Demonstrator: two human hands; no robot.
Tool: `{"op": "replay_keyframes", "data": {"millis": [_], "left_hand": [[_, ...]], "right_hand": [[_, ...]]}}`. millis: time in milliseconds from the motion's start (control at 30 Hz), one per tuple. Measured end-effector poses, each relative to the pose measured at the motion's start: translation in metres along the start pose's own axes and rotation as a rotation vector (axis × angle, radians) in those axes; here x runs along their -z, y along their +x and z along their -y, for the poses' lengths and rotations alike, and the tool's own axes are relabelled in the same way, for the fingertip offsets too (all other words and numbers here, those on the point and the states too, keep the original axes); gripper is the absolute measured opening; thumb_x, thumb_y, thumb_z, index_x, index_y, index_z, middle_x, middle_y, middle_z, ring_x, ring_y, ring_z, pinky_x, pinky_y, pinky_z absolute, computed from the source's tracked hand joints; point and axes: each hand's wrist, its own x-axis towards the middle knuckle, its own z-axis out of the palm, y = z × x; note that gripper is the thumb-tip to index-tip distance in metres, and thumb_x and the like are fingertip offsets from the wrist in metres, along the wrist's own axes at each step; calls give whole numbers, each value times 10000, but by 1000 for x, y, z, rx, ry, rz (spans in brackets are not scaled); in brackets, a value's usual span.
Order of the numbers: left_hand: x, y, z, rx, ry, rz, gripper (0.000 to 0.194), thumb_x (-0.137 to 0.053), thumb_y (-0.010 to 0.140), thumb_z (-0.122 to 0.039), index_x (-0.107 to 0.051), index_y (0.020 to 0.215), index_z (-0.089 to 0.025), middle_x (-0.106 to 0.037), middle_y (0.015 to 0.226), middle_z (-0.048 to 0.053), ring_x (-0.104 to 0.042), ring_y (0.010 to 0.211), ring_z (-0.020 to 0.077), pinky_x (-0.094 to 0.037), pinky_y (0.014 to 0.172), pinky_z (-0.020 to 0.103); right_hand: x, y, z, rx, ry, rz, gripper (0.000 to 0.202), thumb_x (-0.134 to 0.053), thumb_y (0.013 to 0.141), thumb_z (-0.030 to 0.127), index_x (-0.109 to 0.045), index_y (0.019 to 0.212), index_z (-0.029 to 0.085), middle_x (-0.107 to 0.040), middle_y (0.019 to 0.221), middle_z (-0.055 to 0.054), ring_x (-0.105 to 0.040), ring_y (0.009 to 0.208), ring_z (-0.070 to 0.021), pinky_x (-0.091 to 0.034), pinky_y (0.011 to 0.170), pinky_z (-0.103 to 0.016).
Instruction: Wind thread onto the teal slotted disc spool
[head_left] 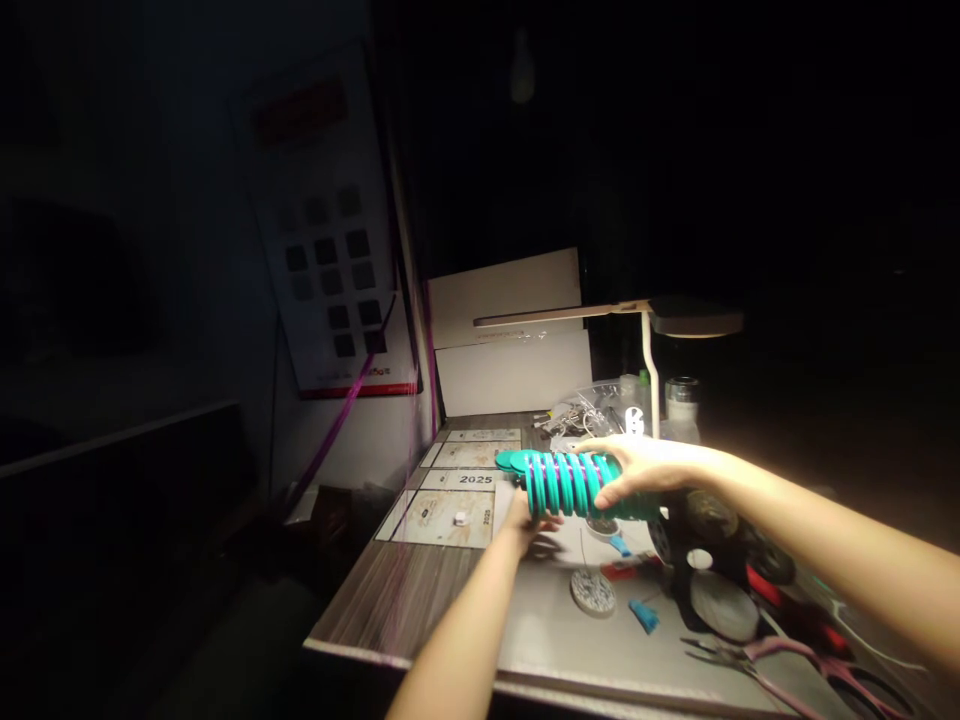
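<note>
Both hands' grip (pixel 645 475) on teal stack (pixel 566 482) (perhaps discs), lamplit desk (pixel 420 590)

Both arms reach forward; the right hand (pixel 645 475) is curled in a grip, the left hand (pixel 529 520) is lower with fingers bent.

I see a dark room lit only by a desk lamp (pixel 675 322) over a wood-grain table (pixel 390 590); a wall calendar (pixel 330 250) hangs at left.

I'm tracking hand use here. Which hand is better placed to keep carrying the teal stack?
Probably the right hand: it wraps the teal stack from above, while the left hand only props it underneath.
</note>
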Motion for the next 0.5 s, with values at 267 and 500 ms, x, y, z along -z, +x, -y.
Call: {"op": "replay_keyframes", "data": {"millis": [267,500], "left_hand": [[46,-26,-61,-172,150,39,246,-455,775,-318,-489,963,-164,-530,744,10,-517,577,98,-400,445,198],[33,-23,-66,-287,237,48,408,-438,764,-262,-392,1166,-209,-495,709,-9,-475,505,101,-410,457,229]], "right_hand": [[-5,-3,-7,-6,51,-18,765,-648,563,433,-355,1220,172,-456,1154,-51,-462,1005,-185,-390,861,-251],[-8,-1,-4,-23,-6,-60,747,-675,493,349,-402,1172,199,-447,1162,-41,-452,1012,-195,-387,873,-254]]}}
